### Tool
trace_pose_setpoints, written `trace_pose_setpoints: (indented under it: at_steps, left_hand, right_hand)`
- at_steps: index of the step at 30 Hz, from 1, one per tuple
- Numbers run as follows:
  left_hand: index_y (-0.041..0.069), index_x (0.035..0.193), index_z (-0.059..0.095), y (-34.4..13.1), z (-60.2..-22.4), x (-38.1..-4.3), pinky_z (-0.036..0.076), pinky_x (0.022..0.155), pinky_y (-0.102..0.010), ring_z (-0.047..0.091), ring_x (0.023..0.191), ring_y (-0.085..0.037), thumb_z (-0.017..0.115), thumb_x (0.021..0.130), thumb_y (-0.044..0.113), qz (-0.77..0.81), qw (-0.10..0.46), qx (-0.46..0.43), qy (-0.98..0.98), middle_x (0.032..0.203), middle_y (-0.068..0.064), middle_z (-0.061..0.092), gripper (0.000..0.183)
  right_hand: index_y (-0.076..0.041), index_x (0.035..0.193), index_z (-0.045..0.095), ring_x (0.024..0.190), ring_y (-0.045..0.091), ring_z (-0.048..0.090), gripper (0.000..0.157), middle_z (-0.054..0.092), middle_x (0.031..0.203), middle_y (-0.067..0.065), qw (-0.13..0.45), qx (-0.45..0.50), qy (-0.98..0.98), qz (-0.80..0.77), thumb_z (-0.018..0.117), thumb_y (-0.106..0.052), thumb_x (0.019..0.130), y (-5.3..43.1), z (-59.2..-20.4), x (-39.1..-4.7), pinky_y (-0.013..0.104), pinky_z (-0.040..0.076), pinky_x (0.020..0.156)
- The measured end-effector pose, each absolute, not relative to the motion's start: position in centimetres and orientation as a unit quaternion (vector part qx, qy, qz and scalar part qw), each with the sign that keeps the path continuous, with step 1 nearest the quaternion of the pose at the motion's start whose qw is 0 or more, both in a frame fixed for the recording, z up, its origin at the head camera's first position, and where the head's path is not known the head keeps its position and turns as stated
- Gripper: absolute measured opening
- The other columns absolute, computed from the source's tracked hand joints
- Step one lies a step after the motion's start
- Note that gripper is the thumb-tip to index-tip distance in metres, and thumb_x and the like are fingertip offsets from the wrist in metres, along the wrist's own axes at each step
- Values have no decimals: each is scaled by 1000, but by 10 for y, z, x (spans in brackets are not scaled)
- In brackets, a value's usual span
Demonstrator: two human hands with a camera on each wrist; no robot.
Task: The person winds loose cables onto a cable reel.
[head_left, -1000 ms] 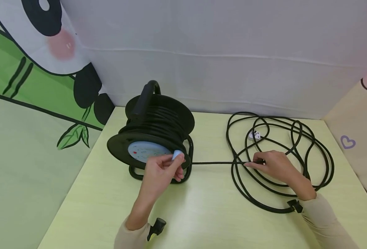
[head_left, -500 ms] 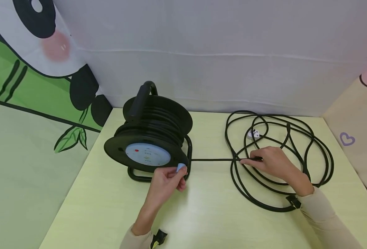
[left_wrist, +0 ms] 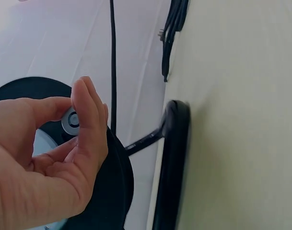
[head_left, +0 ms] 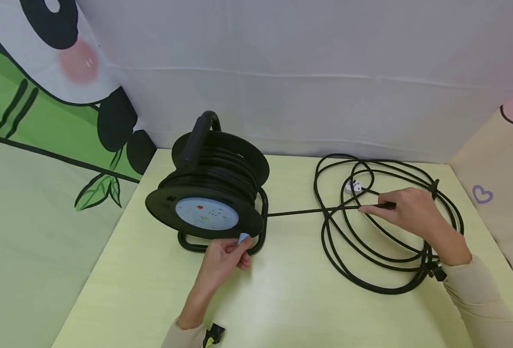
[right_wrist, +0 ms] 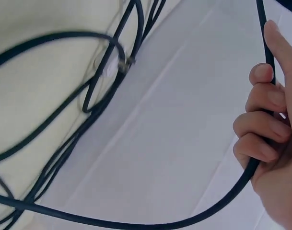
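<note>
A black cable reel [head_left: 163,209] stands at the left of the table, cable wound on its drum. Its near side carries a pale blue socket panel [head_left: 206,213] and a small light-blue knob [head_left: 243,237] low on the rim. My left hand [head_left: 225,260] pinches that knob between thumb and fingers; in the left wrist view the knob's round end [left_wrist: 71,120] shows between them. From the reel a black cable [head_left: 304,212] runs taut to my right hand [head_left: 417,215]. Curled fingers of the right hand [right_wrist: 273,122] grip the cable in the right wrist view.
Loose loops of cable [head_left: 382,291] lie at the right of the table, partly under my right arm. A white plug [head_left: 353,187] sits among them. A tubular stand [head_left: 191,247] bears the reel. A cloth wall [head_left: 304,111] rises behind the table.
The reel's side has turned clockwise, bringing the knob and my left hand down, then slightly left. My right hand has moved right and away from me with the cable.
</note>
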State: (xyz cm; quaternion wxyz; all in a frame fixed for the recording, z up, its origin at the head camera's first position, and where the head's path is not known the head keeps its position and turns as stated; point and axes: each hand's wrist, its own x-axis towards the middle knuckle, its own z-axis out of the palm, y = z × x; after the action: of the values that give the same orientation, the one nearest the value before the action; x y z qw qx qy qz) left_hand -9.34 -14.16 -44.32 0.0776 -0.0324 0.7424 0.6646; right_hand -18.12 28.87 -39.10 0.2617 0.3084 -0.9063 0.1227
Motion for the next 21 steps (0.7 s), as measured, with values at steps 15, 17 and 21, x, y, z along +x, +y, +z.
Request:
trace_pose_setpoints:
  at_steps: [15, 17, 21]
  left_hand:
    - [-16, 100, 71, -205, -460, -94, 64, 63, -30, 70, 60, -16, 68, 101, 16, 647, 28, -125, 752, 74, -17, 72, 32]
    - [-17, 103, 70, -215, -459, -95, 64, 64, -30, 70, 61, -15, 68, 101, 17, 645, 23, -135, 752, 74, -15, 72, 34]
    - [-18, 106, 69, -233, -453, -95, 64, 67, -30, 71, 62, -15, 68, 101, 20, 638, 24, -148, 755, 72, -11, 72, 39]
  right_hand:
    - [-16, 63, 57, 53, -6, 32, 35, 53, 54, -18, 220, 182, -943, 173, 74, -13, 93, 384, -377, -150, 47, 54, 83]
    - [-16, 64, 55, 55, -9, 32, 35, 52, 56, -19, 198, 173, -943, 203, 75, 1, 87, 390, -379, -145, 39, 54, 86]
    - [-16, 66, 58, 54, -1, 30, 33, 36, 57, -16, 140, 143, -948, 249, 83, -4, 84, 396, -380, -136, 19, 32, 46]
